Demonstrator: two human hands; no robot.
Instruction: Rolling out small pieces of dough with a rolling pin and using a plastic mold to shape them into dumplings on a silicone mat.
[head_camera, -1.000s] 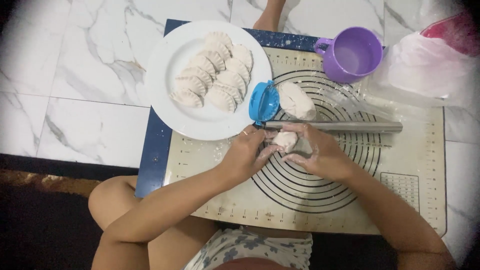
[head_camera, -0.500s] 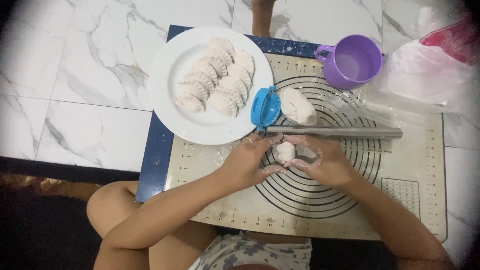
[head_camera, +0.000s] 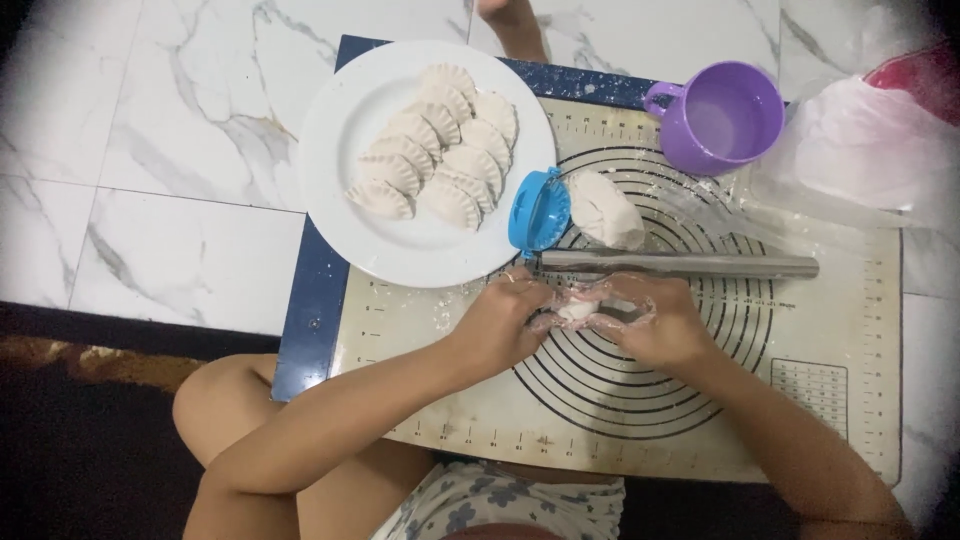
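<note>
Both hands, left (head_camera: 515, 320) and right (head_camera: 655, 322), pinch a small dough piece (head_camera: 580, 310) together mid-mat. The rolling pin (head_camera: 680, 264) lies just beyond the fingers, with blue dumpling press (head_camera: 538, 208), dough lump (head_camera: 608, 208) and plate (head_camera: 345, 120) behind. The mat (head_camera: 840, 400) is bare right of the wrists.

Purple mug (head_camera: 722, 117), blue press (head_camera: 538, 210), wht plate (head_camera: 340, 130)

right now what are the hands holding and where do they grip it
Both hands, left hand and right hand, hold a small piece of dough between their fingertips, pinching it at its two sides above the mat.
</note>
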